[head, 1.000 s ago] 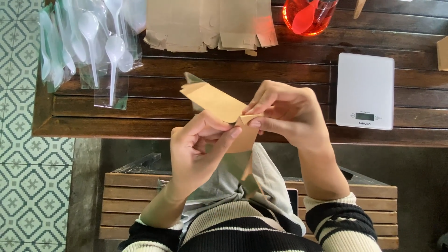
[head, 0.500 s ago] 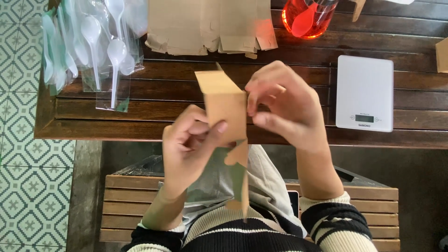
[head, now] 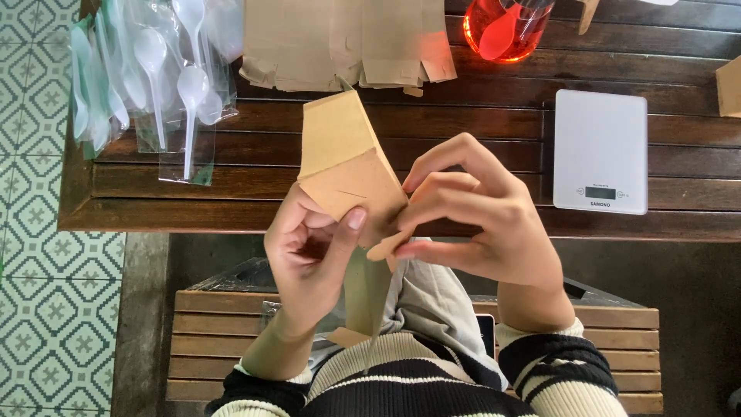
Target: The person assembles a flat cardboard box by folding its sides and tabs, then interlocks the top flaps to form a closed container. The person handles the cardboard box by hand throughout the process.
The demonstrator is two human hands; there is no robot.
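Both hands point(head: 309, 247) point(head: 478, 216) raised, fingers apparently pinching the cardboard box point(head: 347, 166).

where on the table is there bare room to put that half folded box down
Bare slats lie between the wrapped plastic spoons and the white kitchen scale, below the flat cardboard stack, under the box that the left hand and right hand hold. The far edge is crowded, with the red container there.
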